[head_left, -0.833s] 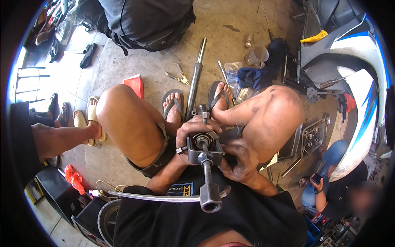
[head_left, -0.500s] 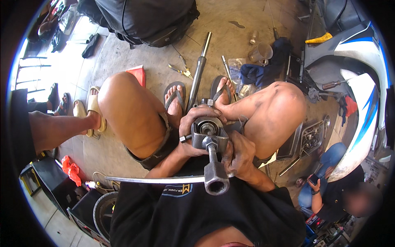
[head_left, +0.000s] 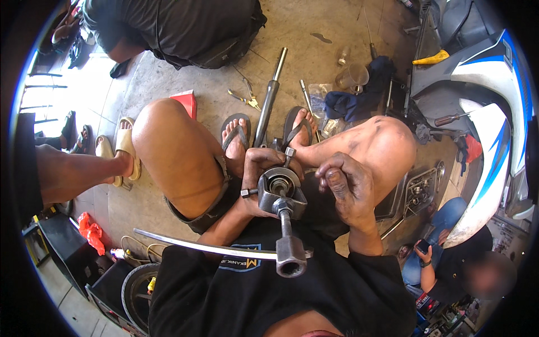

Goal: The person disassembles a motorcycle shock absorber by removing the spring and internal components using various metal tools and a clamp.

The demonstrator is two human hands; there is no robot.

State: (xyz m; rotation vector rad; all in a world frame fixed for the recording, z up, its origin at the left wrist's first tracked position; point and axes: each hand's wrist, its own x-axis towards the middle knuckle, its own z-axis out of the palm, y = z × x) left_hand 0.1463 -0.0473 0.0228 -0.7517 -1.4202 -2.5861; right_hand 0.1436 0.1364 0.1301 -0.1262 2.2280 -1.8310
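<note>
1. Gripping a dark metal clamp tool (head_left: pixel 285 205), the person's left hand (head_left: pixel 263 161) has its fingers wrapped around the far side and left of the frame; the tool is above the lap, between the knees, its hexagonal socket end (head_left: pixel 291 262) toward the chest.
2. The right hand (head_left: pixel 352 191) stands just beside the tool, apart from it, fingers loosely bent rather than clenched.
3. A thin metal bar (head_left: pixel 196 243) runs leftward from the socket end, across the black shirt.
4. Right of the right knee, a metal tray (head_left: pixel 408 194) holds small metal parts, too small to identify; a dark tray (head_left: pixel 391 209) adjoins it, its contents unclear.
5. On the floor ahead, a clear plastic cup (head_left: pixel 352 80) stands near a small clear jar (head_left: pixel 342 57); the contents of both cannot be told.
</note>
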